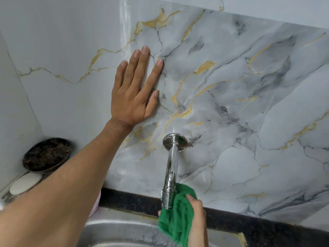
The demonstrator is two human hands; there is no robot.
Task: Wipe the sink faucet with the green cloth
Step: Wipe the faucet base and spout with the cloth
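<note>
Faucet (pixel 171 168): chrome spout, wall-mounted on a round flange, long axis running from the marble-pattern wall panel (pixel 240 82) straight toward the camera and down – outlet end points at the sink (pixel 114 230) below. It sits right of centre, above the black stone ledge (pixel 128 198) at the sink's far edge.

Green cloth (pixel 175 218): bunched against the right side and lower end of the spout, touching it near the outlet, hanging down over the basin.

Right hand (pixel 196 218): wrapped around the cloth from the right, fingers curled into the fabric and pressing it onto the spout; one fingertip shows on top of the cloth, the rest are hidden in it.

Left hand (pixel 133 93): flat on the wall panel, up and left of the flange, well apart from the faucet – fingers extended and slightly spread, thumb out to the right.

Far left corner: dark round dish (pixel 47 154) leaning at the wall, white soap bar (pixel 25 183) just near of it.
</note>
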